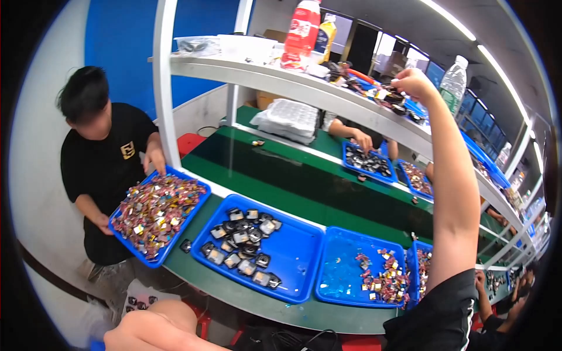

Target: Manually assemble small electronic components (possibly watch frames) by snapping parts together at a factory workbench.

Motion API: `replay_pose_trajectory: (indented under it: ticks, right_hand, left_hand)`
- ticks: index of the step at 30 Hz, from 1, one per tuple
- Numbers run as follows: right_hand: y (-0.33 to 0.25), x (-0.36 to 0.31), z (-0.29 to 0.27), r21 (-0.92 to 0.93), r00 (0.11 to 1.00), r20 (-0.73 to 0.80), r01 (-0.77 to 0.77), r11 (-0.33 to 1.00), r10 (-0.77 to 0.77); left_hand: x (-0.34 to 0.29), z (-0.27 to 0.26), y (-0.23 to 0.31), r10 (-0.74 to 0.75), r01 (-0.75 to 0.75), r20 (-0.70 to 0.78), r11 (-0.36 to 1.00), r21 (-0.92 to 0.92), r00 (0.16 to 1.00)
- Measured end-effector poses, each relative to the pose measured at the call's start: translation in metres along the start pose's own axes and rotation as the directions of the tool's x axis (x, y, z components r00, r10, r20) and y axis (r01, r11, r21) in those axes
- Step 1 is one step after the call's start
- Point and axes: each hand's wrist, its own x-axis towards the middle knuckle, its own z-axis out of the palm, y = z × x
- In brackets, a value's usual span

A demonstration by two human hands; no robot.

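Observation:
My right arm reaches up over the trays to the raised shelf. There my right hand is closed at the fingertips, beside a jumble of dark parts and cables. A small pale bit shows at the fingertips, too small to name. At the lower left, bare skin shows, but no fingers of my left hand can be made out. Below on the bench, a blue tray contains several black square parts with clear tops. Another blue tray has small pink and gold electronic pieces in it.
On the left a person in black holds a blue tray heaped with small parts. Red and clear bottles stand on the shelf. Across the green belt, another person's hand is over a tray of black parts.

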Motion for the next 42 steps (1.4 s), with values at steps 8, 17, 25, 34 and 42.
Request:
replay_pose_trajectory:
  ticks: [8, 17, 25, 34, 42]
  right_hand:
    - [-0.020, -0.056, 0.022, -0.054, 0.710, -0.579, 0.458, 0.887, -0.401]
    - [-0.027, -0.300, 0.295, 0.299, 0.643, 0.341, 0.617, 0.728, -0.686]
    - [-0.006, -0.332, 0.349, 0.180, 0.599, 0.246, 0.744, 0.643, -0.762]
    - [0.043, -0.404, 0.228, 0.352, 0.815, 0.063, 0.521, 0.777, -0.575]
    - [0.187, -0.407, 0.180, -0.069, 1.000, 0.011, 0.019, 0.997, -0.018]
  left_hand:
    - [-0.027, -0.053, -0.013, 0.291, -0.293, 0.058, 0.956, 0.033, 0.955]
    - [-0.124, -0.046, -0.099, -0.384, 0.420, -0.315, 0.906, 0.052, 0.868]
    - [-0.173, -0.026, -0.163, -0.812, 0.813, -0.170, 0.493, 0.310, 0.558]
    - [-0.192, 0.080, -0.190, -0.751, 0.945, 0.655, -0.148, -0.293, 0.086]
    - [-0.202, 0.146, -0.196, -0.745, 0.910, 0.666, -0.260, -0.324, 0.024]
